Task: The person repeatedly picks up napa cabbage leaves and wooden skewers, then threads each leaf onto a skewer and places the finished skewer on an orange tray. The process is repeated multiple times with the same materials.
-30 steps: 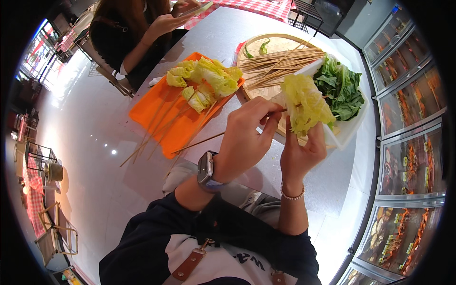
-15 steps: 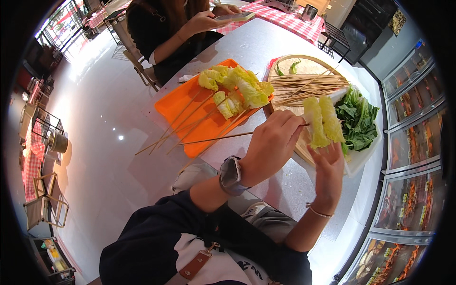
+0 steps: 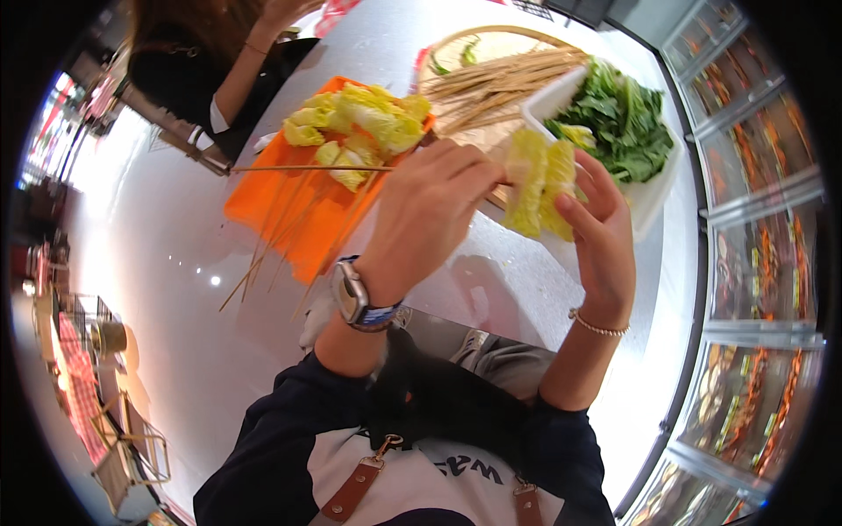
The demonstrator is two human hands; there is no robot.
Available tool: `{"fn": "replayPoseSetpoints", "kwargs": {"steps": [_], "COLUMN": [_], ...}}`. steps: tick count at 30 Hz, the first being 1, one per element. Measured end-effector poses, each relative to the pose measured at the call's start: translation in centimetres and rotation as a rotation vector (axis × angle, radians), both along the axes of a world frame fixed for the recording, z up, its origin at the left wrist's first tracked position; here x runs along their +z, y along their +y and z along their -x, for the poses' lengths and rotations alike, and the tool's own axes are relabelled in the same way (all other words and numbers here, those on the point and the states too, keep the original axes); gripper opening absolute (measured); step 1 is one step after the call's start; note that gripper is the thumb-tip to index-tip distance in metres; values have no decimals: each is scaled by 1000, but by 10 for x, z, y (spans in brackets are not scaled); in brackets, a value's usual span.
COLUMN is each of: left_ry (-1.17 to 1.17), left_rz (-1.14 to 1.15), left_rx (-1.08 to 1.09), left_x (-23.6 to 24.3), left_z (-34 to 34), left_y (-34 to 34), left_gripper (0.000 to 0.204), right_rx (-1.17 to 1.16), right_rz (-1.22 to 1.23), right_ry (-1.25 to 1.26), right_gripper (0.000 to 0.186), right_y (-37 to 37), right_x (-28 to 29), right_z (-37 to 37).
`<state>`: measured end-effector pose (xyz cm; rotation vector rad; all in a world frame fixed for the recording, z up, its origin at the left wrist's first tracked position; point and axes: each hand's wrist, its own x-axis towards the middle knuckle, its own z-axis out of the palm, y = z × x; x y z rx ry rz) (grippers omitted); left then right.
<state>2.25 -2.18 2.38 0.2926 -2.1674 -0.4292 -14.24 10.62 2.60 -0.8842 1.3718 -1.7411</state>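
My left hand (image 3: pixel 421 210), with a watch on its wrist, is closed around a bamboo skewer (image 3: pixel 298 167) whose long end sticks out to the left. On the skewer's other end sit two pale yellow-green rolls of leaf cabbage (image 3: pixel 529 184), side by side. My right hand (image 3: pixel 601 223) grips the right roll between thumb and fingers. To the left, an orange tray (image 3: pixel 303 245) holds several finished-looking skewers of cabbage rolls (image 3: pixel 377 118), their sticks jutting over its near edge. Right of my hands, a white tub (image 3: pixel 660 206) carries loose green leaves (image 3: pixel 618 123).
Behind my hands a round woven bamboo tray (image 3: pixel 438 48) bears a heap of bare skewers (image 3: pixel 504 79) and leaf scraps. Everything stands on a grey metal table (image 3: pixel 500 298). Across it, at the far left, sits another person (image 3: pixel 193 70). Glass-fronted cases (image 3: pixel 745 280) line the right side.
The view has shifted, so the table things appear further left and higher. The skewer in my left hand now points level to the left, and my right fingers have closed onto the right roll.
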Motion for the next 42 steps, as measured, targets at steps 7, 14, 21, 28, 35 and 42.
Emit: {"fn": "replayPoseSetpoints", "kwargs": {"steps": [7,14,21,28,35,42], "left_ry": [-9,-65,-89,-145,-158,-168], "left_rz": [62,23,-50,-55,-73,-87], "left_rx": [-30,-17,1,15,11,14], "left_x": [3,5,5,5,7,6], "left_z": [4,6,2,-5,-6,-6], "left_y": [0,8,10,7,12,11], "left_gripper": [19,18,13,11,11,11], "right_rx": [-48,-128,-145,-103,-44,-16], "right_rz": [52,84,173,177,131,92], "right_ry": [-6,134,336,464,509,504], "right_gripper": [72,68,71,75,76,79], "right_y": [-4,-5,-7,-5,-2,-4], "right_x": [7,5,4,6,9,4], "right_z": [-10,-15,-18,-14,-17,-17]}}
